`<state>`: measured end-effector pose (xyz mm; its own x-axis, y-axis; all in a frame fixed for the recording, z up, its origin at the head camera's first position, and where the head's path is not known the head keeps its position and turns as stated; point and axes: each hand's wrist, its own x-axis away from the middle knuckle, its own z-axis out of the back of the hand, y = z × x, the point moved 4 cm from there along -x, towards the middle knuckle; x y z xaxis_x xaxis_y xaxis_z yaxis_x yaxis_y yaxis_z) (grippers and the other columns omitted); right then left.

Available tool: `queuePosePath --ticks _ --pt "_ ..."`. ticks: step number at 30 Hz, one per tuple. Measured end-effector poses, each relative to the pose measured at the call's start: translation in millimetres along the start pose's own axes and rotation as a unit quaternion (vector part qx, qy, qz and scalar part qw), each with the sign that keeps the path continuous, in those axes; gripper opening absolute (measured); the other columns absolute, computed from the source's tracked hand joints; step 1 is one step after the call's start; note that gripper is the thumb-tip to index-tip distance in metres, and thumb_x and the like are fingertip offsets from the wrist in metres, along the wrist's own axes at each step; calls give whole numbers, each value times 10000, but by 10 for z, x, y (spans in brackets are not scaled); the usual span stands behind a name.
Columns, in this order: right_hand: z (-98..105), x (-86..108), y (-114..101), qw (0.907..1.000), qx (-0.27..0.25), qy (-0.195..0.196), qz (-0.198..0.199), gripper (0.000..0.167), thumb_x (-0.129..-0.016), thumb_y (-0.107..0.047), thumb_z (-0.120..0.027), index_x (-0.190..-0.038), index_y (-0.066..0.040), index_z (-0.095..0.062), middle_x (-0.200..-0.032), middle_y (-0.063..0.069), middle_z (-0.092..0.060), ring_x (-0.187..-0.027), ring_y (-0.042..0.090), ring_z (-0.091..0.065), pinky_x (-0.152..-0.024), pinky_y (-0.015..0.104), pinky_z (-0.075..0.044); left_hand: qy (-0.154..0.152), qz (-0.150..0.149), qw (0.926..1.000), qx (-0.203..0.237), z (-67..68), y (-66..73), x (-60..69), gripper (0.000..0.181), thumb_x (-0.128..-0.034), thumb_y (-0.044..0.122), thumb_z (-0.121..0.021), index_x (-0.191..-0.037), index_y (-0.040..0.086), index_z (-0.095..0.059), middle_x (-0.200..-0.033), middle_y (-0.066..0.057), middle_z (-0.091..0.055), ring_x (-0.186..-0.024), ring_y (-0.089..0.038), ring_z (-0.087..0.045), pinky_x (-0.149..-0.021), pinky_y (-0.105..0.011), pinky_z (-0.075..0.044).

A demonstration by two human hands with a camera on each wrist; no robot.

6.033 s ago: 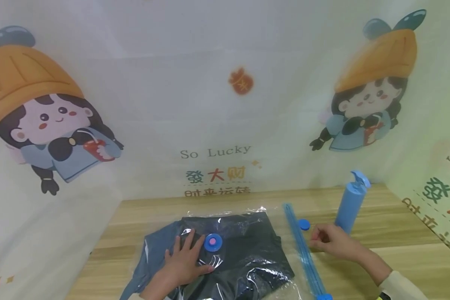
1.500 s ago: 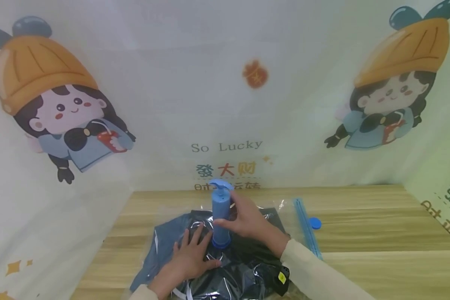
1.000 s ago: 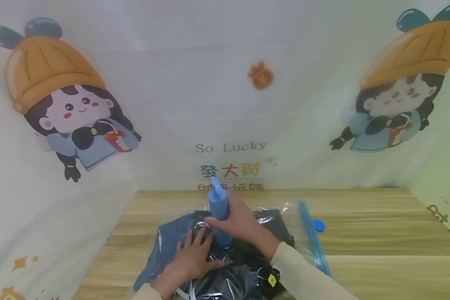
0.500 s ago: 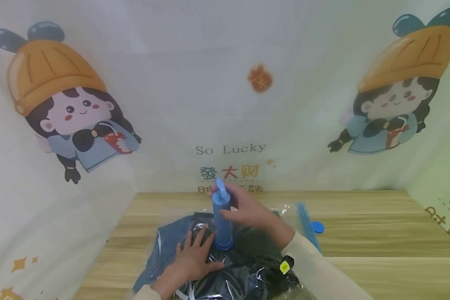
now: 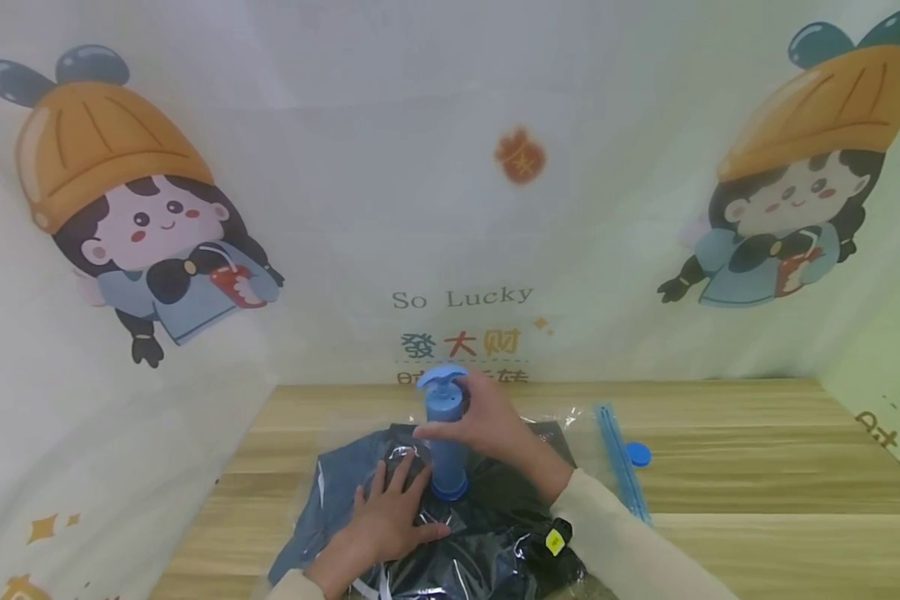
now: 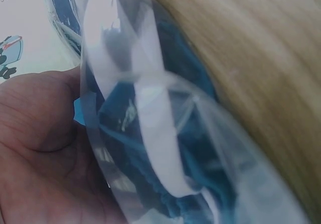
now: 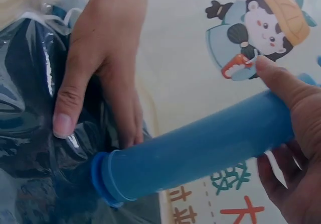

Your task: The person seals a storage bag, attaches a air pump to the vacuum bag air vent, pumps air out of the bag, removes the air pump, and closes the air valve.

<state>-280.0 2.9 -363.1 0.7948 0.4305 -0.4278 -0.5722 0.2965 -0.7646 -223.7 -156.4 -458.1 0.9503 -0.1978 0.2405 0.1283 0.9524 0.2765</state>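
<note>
Fingers of right hand (image 5: 489,427) round blue pump (image 5: 448,463), long axis near-upright, handle (image 5: 442,377) topmost; left hand (image 5: 388,518) splayed.

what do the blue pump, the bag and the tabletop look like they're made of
Blue pump: probably rigid plastic, smooth with a soft sheen, given its even colour and clean edges. Bag: clear, glossy plastic film, by its sharp glints and creases. Tabletop: wood or wood-look laminate, fairly matt; the grain fits either.

Pale backdrop (image 5: 360,183) with orange-hatted cartoon figures (image 5: 146,212) and lettering (image 5: 461,342) behind a wood-grain tabletop (image 5: 742,450).
</note>
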Motion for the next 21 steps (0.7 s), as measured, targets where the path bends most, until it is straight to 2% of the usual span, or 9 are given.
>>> queuePosePath --ticks 3,6,10,12,15,17,19,21 --pt "-31 -21 15 9992 72 368 -140 821 -735 -365 -936 -1400 -81 -546 -1285 27 -633 -1121 198 -621 -919 420 -523 -49 -19 10000 57 4 2 -6 885 -891 625 -677 -1571 132 -400 -1663 -168 -157 -1452 -569 -84 -1029 -804 -180" --pt "-56 -48 0 9977 314 595 -73 798 -729 -386 -936 -1380 -104 -572 -1277 11 -632 -1106 183 -622 -921 423 -516 -103 -1 9999 95 9 -3 -15 884 -892 623 -676 -1574 134 -395 -1667 -163 -144 -1457 -562 -70 -1033 -804 -167" --pt "-79 -64 -16 9971 441 613 47 839 -732 -414 -931 -1405 -96 -545 -1304 32 -606 -1132 203 -607 -940 454 -503 -118 32 9999 73 14 -10 -24 885 -891 623 -677 -1575 137 -395 -1670 -156 -135 -1459 -557 -66 -1036 -802 -164" --pt "-83 -54 2 9988 261 413 -64 874 -748 -416 -920 -1440 -91 -497 -1344 47 -578 -1182 220 -583 -965 473 -491 -112 36 9999 56 12 -11 -29 888 -889 627 -677 -1574 137 -396 -1670 -155 -137 -1459 -557 -68 -1035 -801 -167" --pt "-66 -20 43 9992 -218 -109 -316 819 -821 -370 -871 -1463 -74 -456 -1376 82 -549 -1239 266 -554 -990 509 -477 -102 40 9999 27 5 -12 -33 894 -883 636 -678 -1574 143 -398 -1668 -153 -147 -1458 -557 -79 -1033 -800 -178" --pt "-29 -1 54 9966 -575 -490 -338 740 -883 -282 -810 -1470 -44 -428 -1391 105 -544 -1286 297 -532 -1025 515 -456 -73 33 10000 18 -1 -12 -32 896 -878 637 -684 -1572 145 -402 -1665 -158 -157 -1455 -562 -87 -1029 -802 -181" --pt "17 3 35 9915 -965 -864 -118 654 -917 -151 -732 -1471 -12 -415 -1397 134 -555 -1312 314 -518 -1058 497 -433 -49 40 10000 28 -1 -12 -27 896 -875 635 -689 -1571 149 -404 -1663 -162 -162 -1453 -566 -91 -1027 -804 -185" --pt "69 -8 6 9847 -1271 -1159 272 634 -908 -28 -664 -1479 19 -391 -1406 155 -560 -1335 306 -504 -1089 458 -406 -30 54 10000 34 2 -13 -23 894 -874 632 -692 -1571 152 -405 -1662 -164 -163 -1452 -568 -90 -1027 -804 -183"
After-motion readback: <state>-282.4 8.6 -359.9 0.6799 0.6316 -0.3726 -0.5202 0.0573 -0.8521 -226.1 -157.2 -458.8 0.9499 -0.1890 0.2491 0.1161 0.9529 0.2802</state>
